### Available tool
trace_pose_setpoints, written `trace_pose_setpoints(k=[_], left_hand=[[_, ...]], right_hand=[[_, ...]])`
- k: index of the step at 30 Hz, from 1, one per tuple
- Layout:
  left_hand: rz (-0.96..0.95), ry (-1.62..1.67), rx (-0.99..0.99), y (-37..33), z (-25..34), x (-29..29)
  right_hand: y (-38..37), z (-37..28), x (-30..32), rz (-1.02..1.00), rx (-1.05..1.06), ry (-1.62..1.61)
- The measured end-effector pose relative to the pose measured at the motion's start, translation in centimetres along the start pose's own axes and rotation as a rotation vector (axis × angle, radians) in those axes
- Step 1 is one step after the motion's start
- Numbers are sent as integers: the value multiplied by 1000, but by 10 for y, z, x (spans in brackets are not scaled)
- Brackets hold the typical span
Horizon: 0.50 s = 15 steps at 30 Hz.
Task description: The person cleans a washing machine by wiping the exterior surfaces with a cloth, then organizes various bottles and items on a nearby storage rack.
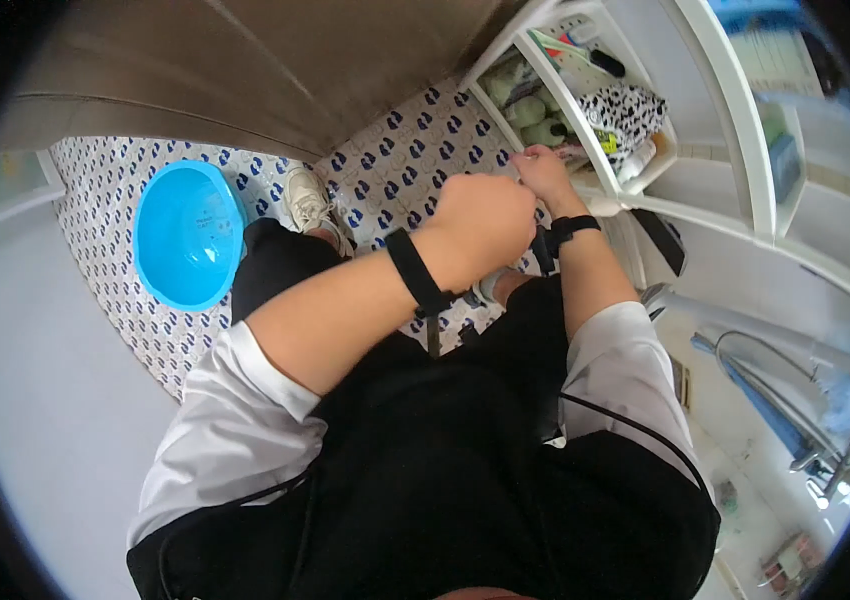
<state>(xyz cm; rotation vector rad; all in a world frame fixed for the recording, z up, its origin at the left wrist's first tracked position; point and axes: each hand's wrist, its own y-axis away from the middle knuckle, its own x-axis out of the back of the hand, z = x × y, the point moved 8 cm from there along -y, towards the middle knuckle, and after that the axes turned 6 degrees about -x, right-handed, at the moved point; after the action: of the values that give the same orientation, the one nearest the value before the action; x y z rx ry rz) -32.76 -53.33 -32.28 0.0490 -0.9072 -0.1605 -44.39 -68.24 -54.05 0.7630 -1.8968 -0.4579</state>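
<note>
White shelf unit [735,115]: ahead-right of both hands — its divider [570,116] slanting away leftward.
Right hand [545,174]: nearer, at the shelf unit's edge; finger closure unclear.
Left hand [485,217]: beside it — knuckles bent, grip hidden.

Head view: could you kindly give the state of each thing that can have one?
White rack: open, stocked
Left grip: curled, contents hidden
Right grip: fingers bent, near the rack; hold unclear
Spotted cloth: bunched up, in the rack
Blue basin: upright on the floor
Black wristbands: fastened
Cream shoe: worn
</note>
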Motion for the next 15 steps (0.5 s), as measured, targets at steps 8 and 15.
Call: trace_pose_setpoints(k=[8,15], left_hand=[[24,48,9,30,-22,19],[212,2,38,42,-44,65]], right_hand=[[-107,-75,12,270,-215,-32],[-184,-54,23,227,82,932]])
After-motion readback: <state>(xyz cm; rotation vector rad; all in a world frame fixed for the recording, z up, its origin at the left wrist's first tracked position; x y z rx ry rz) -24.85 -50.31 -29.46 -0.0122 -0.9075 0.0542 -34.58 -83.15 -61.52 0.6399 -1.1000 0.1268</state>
